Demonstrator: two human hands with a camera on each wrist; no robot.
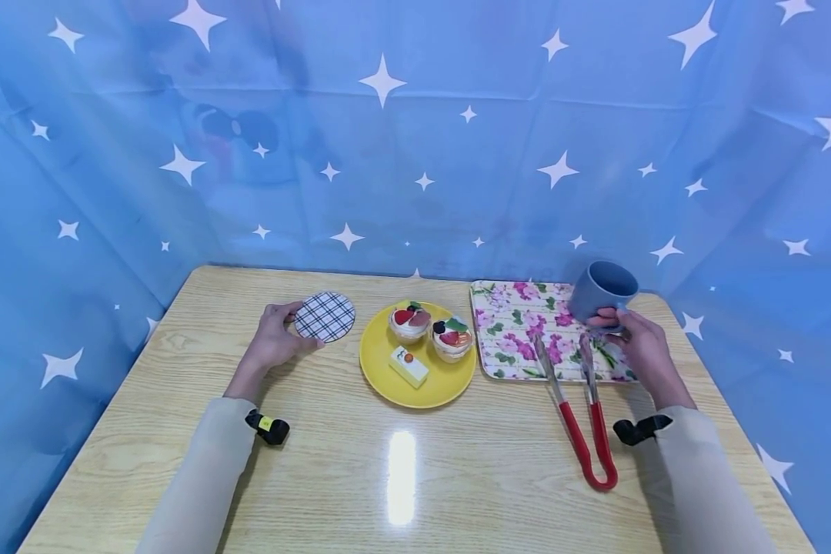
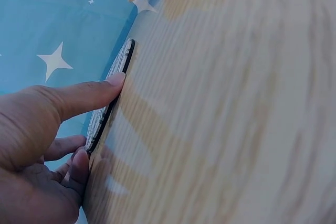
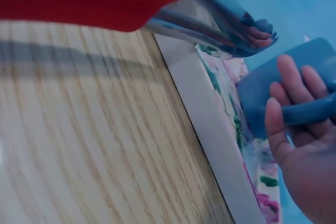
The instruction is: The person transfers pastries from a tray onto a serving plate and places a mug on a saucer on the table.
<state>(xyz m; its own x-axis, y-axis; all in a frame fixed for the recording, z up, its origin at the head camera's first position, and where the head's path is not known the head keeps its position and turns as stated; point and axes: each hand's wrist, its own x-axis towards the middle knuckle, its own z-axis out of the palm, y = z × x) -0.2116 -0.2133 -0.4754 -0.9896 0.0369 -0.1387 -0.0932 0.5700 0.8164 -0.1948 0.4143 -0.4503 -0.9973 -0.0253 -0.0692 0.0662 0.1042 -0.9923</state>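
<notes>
On the left part of the table, my left hand (image 1: 277, 338) grips a round checked coaster (image 1: 325, 316) by its edge. The left wrist view shows the thumb (image 2: 116, 80) on the near side of the coaster (image 2: 129, 51), with other fingers at its lower end. Over the right end of a floral tray (image 1: 519, 327), my right hand (image 1: 640, 346) holds a blue-grey mug (image 1: 599, 292) by its handle. In the right wrist view, fingers curl through the handle (image 3: 310, 110), and the mug's opening is turned away.
Red-handled metal tongs (image 1: 595, 431) lean with their tips over the tray's front edge. Between the hands sits a yellow plate (image 1: 381, 385) bearing two fruit-topped dessert cups (image 1: 410, 323) and a small cake slice (image 1: 409, 367). A starry blue curtain (image 1: 388, 154) hangs behind the wooden table (image 1: 318, 477).
</notes>
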